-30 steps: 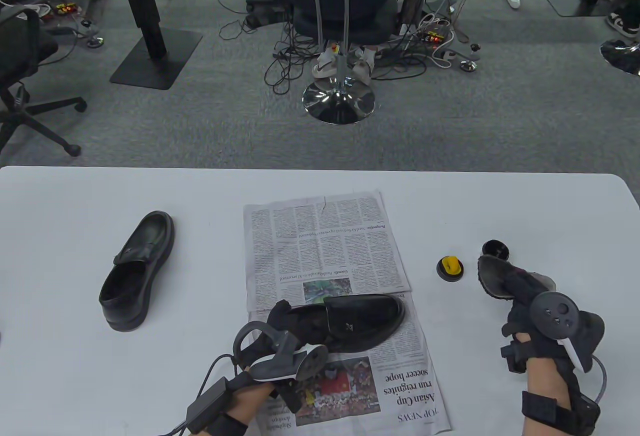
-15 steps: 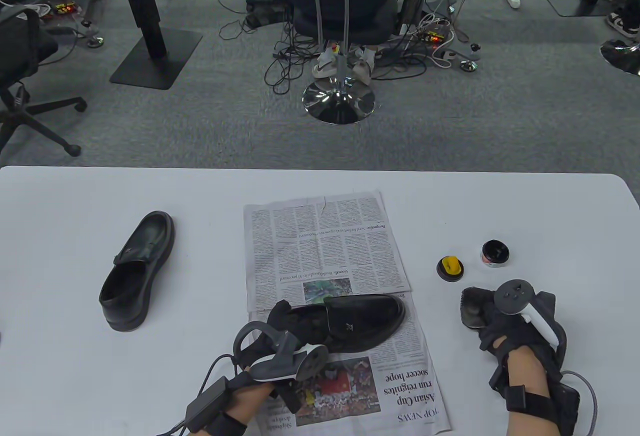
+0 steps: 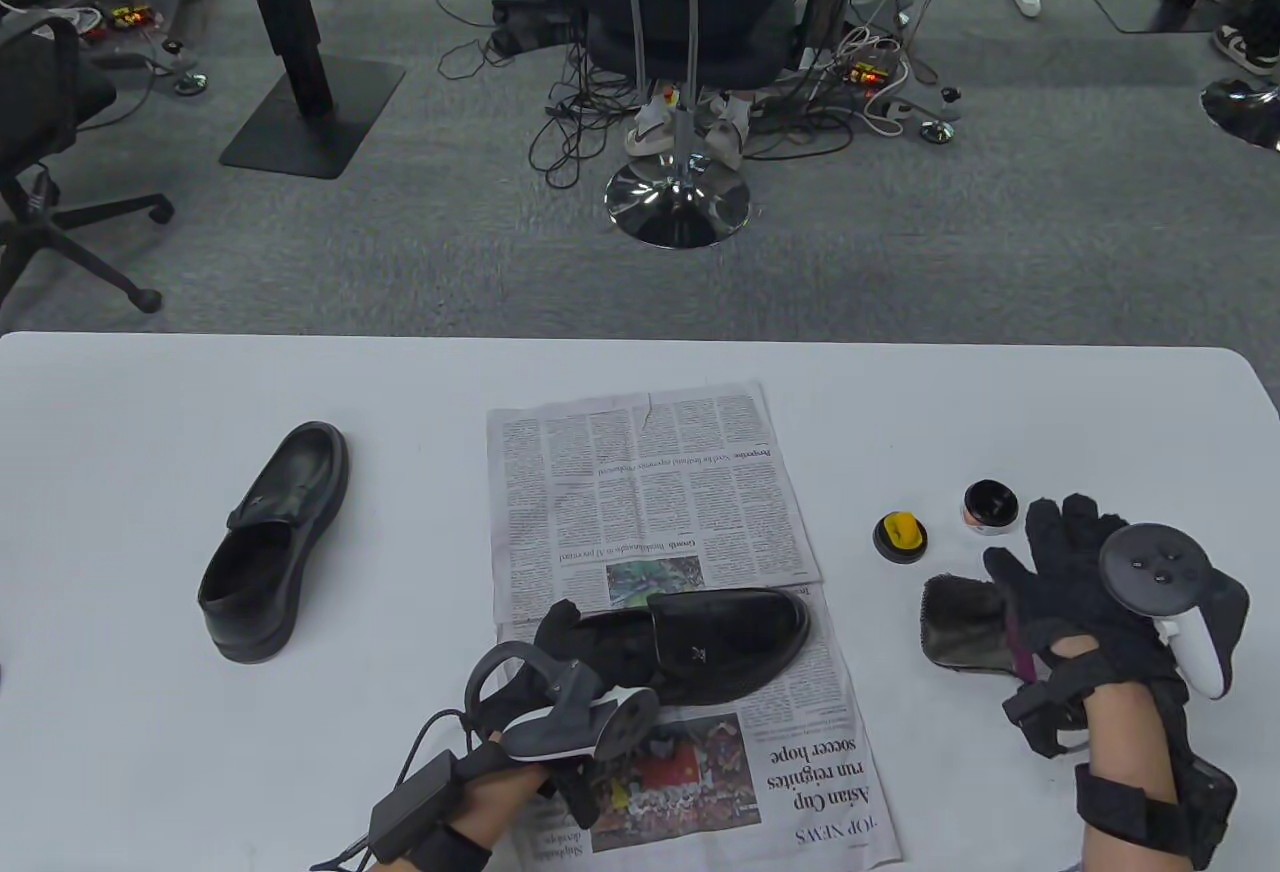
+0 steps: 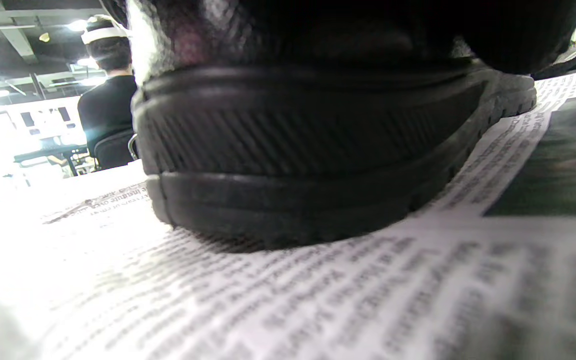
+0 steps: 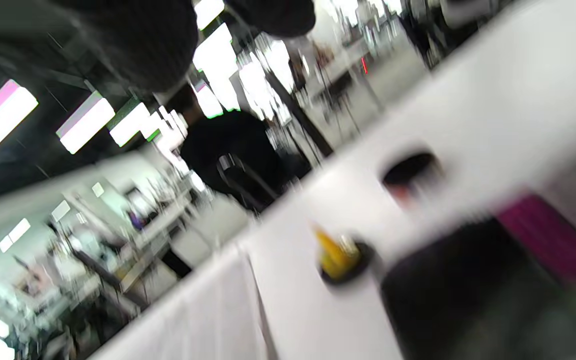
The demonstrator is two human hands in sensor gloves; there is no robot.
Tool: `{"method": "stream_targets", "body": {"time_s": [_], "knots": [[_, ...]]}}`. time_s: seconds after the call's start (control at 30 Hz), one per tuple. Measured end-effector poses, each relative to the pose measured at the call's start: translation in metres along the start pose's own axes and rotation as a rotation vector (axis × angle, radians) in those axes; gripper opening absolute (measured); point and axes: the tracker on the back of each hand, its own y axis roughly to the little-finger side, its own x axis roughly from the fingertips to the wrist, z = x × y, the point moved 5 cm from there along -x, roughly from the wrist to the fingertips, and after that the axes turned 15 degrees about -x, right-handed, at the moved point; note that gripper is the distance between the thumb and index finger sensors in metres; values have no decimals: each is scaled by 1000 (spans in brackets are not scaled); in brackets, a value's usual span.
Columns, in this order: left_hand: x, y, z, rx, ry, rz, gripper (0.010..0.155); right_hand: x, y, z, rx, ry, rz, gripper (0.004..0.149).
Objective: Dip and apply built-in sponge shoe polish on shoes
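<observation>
The right hand (image 3: 1075,567) hovers with fingers spread, grasping nothing; the open polish tin (image 3: 990,504) sits just beyond its fingertips, the sponge applicator (image 3: 900,536) further left. The left hand (image 3: 560,647) seems to grip the loafer (image 3: 700,647) by its heel.

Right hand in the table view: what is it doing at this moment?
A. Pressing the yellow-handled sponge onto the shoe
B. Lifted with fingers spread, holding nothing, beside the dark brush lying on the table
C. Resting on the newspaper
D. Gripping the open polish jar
B: the right hand has its fingers spread and holds nothing; the brush lies on the table, and the polish jar stands untouched.
</observation>
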Motion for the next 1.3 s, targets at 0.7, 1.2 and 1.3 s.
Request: {"method": "stream_targets", "body": {"time_s": [0.7,1.2,1.3], "knots": [[-5,0,2,6,59,41,41,-116,45,-114,541,-39,-38,80],[-4,1,0,5,24,28,40,-116,43,-152,778,-65,73,53],[-4,1,1,5,22,28,39,-116,45,-152,735,-51,78,50]]}}
